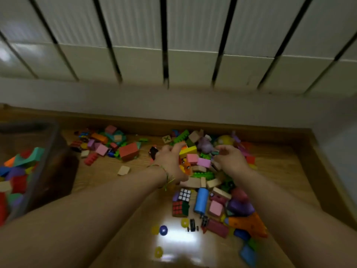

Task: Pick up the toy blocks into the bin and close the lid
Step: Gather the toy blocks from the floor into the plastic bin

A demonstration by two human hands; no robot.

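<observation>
One blue cylinder block [201,200] lies flat, pointing away.

Both arms are reaching across the wooden surface [108,171] into the pile of toy blocks [203,162]. The left hand [171,161] and the right hand [231,161] are curving their fingers over it, but blur is hiding any grip. At far left, the clear bin [52,155] is holding more blocks.
</observation>
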